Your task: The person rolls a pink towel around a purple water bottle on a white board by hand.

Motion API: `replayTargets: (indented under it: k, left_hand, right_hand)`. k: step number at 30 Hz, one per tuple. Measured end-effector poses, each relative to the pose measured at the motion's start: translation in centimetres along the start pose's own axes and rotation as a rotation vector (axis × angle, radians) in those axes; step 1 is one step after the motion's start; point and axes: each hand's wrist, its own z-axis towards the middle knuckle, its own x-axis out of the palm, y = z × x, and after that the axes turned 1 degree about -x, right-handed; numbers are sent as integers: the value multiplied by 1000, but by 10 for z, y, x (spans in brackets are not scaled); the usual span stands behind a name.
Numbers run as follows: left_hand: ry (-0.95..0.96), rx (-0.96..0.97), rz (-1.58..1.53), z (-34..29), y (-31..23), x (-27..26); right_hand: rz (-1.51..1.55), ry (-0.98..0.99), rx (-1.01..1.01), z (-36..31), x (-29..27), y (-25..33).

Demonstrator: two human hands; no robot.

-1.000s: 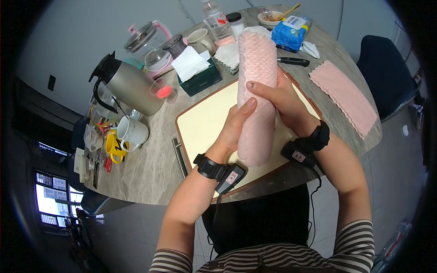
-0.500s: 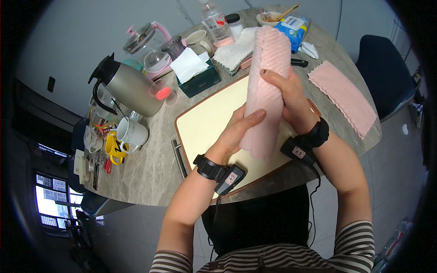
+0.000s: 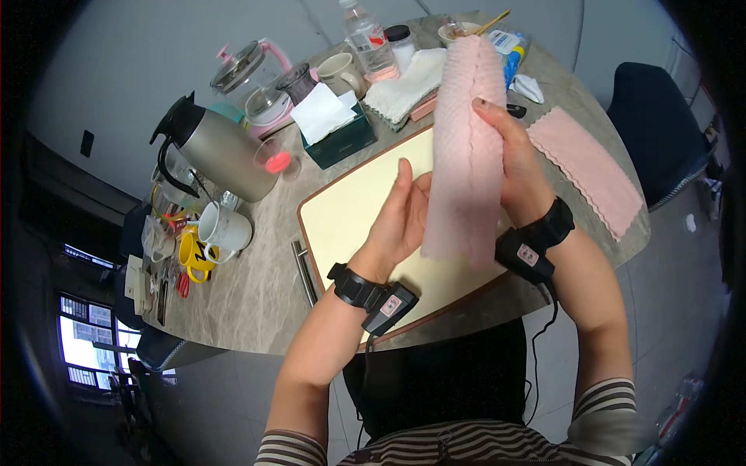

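Above the cream board (image 3: 353, 210), the left hand (image 3: 402, 221) was loosely spread, gripless; fingertip contact was unclear. The right hand (image 3: 524, 163) clasped the rolled pink cloth (image 3: 458, 155) over the board, thumb on its edge, presumably preventing unrolling. Beyond the board stood a tissue box (image 3: 342, 145).

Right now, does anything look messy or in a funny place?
Yes: a white scrap lies on the floor, right of the table, as if dropped. A crumpled white thing also sits loose by the blue pack.
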Motion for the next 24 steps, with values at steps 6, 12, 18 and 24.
replayTargets:
  k: [6, 12, 18, 24]
  left_hand:
    - [86, -168, -389, 4, 6, -8]
    - [131, -239, -389, -7, -2, 8]
    - [230, -248, -393, -7, 1, -13]
    - [90, -205, -261, -12, -2, 12]
  right_hand:
    - [-177, 62, -52, -8, 11, -25]
    - [-213, 123, -49, -6, 9, -17]
    - [-173, 216, -57, -8, 11, -15]
    - [-228, 250, -37, -2, -1, -19]
